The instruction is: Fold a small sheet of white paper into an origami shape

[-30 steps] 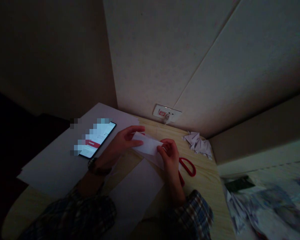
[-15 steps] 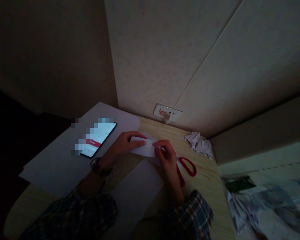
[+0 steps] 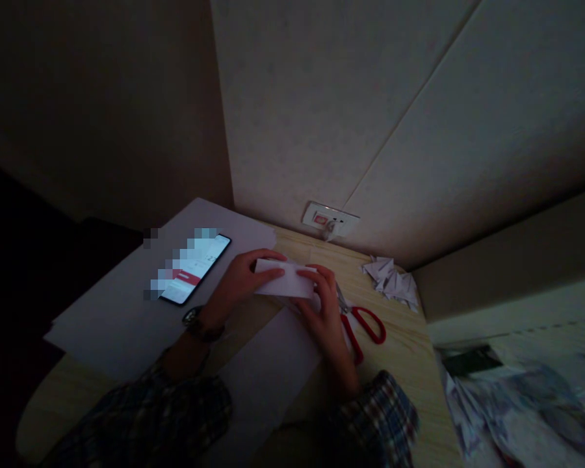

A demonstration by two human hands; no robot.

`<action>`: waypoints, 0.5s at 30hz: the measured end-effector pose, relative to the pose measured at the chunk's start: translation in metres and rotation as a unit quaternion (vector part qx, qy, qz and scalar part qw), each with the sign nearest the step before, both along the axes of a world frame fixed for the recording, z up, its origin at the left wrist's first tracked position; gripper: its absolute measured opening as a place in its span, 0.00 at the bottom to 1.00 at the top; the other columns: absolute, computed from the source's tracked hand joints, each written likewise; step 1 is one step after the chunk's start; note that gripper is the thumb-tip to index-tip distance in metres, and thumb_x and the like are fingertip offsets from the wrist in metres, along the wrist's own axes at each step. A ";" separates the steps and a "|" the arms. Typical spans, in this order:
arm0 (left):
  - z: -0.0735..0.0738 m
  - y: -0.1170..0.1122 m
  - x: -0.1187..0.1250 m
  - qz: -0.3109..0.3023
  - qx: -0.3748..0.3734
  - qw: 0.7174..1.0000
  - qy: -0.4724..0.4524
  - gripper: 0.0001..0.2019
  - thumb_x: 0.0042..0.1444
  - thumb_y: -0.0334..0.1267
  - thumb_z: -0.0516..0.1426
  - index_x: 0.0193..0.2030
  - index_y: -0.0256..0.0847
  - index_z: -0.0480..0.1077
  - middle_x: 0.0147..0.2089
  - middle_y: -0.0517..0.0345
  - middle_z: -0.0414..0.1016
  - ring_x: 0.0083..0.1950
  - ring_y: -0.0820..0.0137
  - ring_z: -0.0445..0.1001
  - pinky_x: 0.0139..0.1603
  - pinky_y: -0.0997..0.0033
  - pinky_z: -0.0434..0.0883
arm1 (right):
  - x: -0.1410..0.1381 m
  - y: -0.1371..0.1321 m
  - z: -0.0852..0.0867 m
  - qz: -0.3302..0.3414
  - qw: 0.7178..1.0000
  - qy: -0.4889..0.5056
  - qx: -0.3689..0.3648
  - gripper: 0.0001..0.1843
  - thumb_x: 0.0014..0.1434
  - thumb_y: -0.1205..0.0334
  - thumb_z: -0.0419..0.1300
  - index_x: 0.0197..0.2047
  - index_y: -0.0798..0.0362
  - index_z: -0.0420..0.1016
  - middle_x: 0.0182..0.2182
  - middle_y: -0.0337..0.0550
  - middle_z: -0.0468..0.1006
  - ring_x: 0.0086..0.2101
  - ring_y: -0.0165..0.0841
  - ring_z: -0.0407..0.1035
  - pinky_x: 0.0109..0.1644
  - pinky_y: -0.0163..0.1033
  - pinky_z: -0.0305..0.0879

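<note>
two hands point(image 3: 234, 281) hold one paper strip point(image 3: 291, 285); one phone point(image 3: 201, 268) nearby

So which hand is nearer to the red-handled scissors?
Right. The right hand is close beside the scissors, at the near end of the held white paper; the left hand is farther away, at the paper's opposite end.

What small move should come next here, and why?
Probably the right hand should slide its fingertips along the upper edge of the small paper, pressing it flat: the left hand has its thumb on one end, and the right fingers rest at the other. Any crease is too dim to see.
</note>
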State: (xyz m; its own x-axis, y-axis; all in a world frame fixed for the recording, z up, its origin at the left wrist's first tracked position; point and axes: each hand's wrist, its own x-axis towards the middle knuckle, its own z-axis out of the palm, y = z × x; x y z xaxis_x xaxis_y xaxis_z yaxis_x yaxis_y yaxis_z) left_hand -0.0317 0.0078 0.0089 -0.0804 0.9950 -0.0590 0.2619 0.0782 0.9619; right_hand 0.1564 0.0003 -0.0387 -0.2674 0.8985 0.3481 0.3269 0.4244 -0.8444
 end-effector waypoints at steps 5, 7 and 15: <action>-0.004 0.001 0.000 0.018 0.021 1.000 -0.011 0.12 0.48 0.43 0.60 0.36 0.39 0.76 0.33 0.59 0.76 0.32 0.69 0.70 0.32 0.72 0.65 | 0.001 -0.002 0.001 -0.020 1.000 0.002 0.000 0.17 0.58 0.61 0.62 0.51 0.44 0.71 0.53 0.44 0.66 0.55 0.40 0.63 0.58 0.46 0.64; -0.005 0.000 0.001 0.022 0.025 0.999 -0.028 0.10 0.49 0.42 0.59 0.36 0.39 0.74 0.28 0.63 0.70 0.28 0.71 0.66 0.29 0.73 0.62 | 0.001 -0.003 0.003 -0.034 0.999 0.008 -0.005 0.15 0.59 0.61 0.61 0.51 0.44 0.71 0.53 0.44 0.66 0.55 0.39 0.63 0.58 0.46 0.63; 0.005 -0.004 0.003 -0.003 0.014 0.996 -0.083 0.10 0.50 0.40 0.59 0.39 0.39 0.72 0.30 0.63 0.68 0.33 0.70 0.68 0.33 0.73 0.64 | 0.000 -0.004 0.008 -0.049 0.999 0.024 0.000 0.14 0.60 0.60 0.60 0.49 0.44 0.71 0.52 0.43 0.67 0.55 0.38 0.62 0.60 0.46 0.61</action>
State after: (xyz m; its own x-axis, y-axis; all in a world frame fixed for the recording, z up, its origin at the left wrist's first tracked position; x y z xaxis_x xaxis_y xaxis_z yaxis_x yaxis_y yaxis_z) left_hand -0.0287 0.0039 0.0138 -0.0666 0.9968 -0.0439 0.0983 0.0503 0.9939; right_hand 0.1565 -0.0033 -0.0309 -0.1618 0.9193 0.3588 0.3266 0.3930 -0.8596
